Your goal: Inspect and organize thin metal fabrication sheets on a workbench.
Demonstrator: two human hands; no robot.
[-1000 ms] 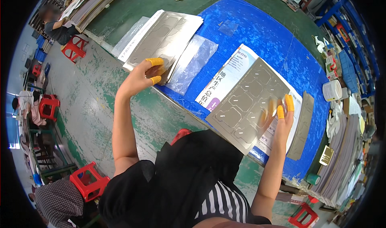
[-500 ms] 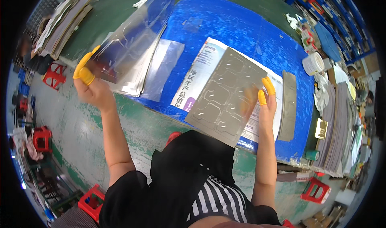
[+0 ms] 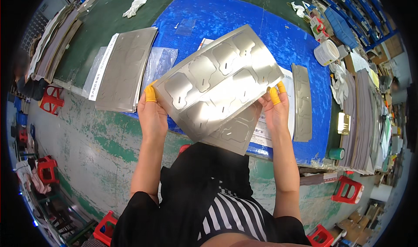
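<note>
A thin, shiny metal sheet (image 3: 209,77) with rounded shapes outlined in it is held tilted in front of me. My left hand (image 3: 152,114), with yellow finger cots, is closed on its left corner. At the right corner my right hand (image 3: 277,107), also in yellow cots, pinches its edge. Partly hidden below lies a duller grey sheet (image 3: 237,131) of the same pattern, over printed paper (image 3: 262,131). To the left, a stack of similar sheets (image 3: 124,68) rests on the table.
A blue covering (image 3: 209,11) lies on the green table (image 3: 106,18). Clear plastic film (image 3: 161,66) lies beside the stack. On the right are a narrow patterned metal strip (image 3: 302,103), a white bucket (image 3: 326,52) and a green tape roll (image 3: 336,153). Red stools (image 3: 348,189) stand around.
My left hand has brought the shiny sheet rightward from above the left stack, over the grey sheet. My right hand has moved from the grey sheet's edge to the shiny sheet's right corner.
</note>
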